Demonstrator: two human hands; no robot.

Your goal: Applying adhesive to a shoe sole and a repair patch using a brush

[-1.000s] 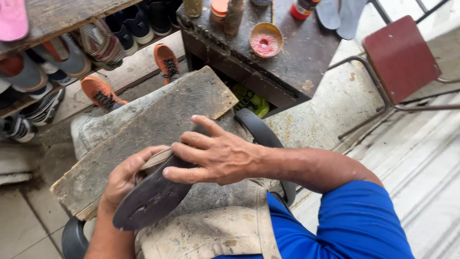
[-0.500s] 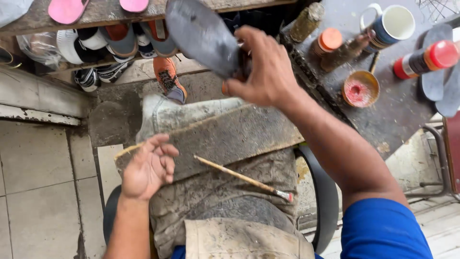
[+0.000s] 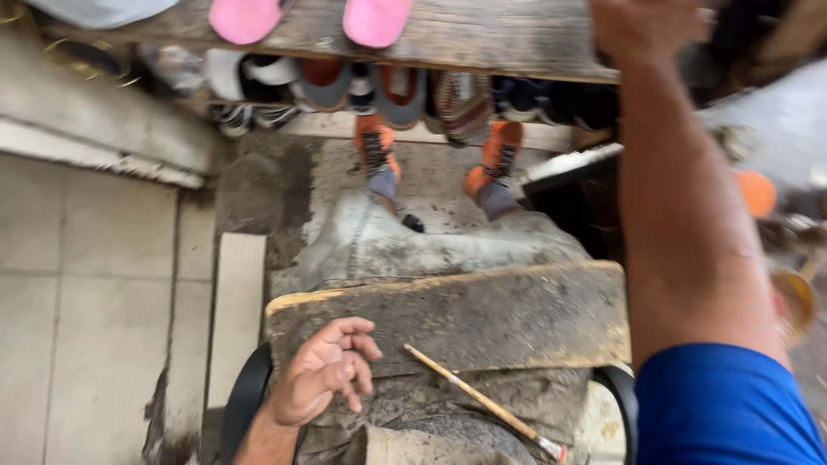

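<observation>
Brush [image 3: 482, 403], a thin wooden stick with a small dirty head at its lower right end, lies across the lap, just beside the left hand [image 3: 323, 370] but not touching it. This hand rests empty, palm partly up, fingers [image 3: 355, 381] loosely curled, on the near edge of a worn wooden board [image 3: 482, 314] that sits over the knees. I judge the brush to be light and stiff, easy to pick up with two or three fingers; the clean middle of the handle seems the best place, since the head looks wet with glue or paint and would smear. It may roll on the stained apron cloth [image 3: 448, 245] under it.

The right hand [image 3: 642, 26] is stretched far up to the wooden shelf [image 3: 482, 39] at the top edge of the view; it is blurred and partly cut off, so I cannot tell whether it is closed on something. Two pink soles [image 3: 310, 17] lie on this shelf, and under it stands a row of shoes [image 3: 388, 90]. A pair of orange sneakers [image 3: 439, 164] stands on the floor in front. At the right, the dark counter [image 3: 775, 232] shows only blurred tins.
</observation>
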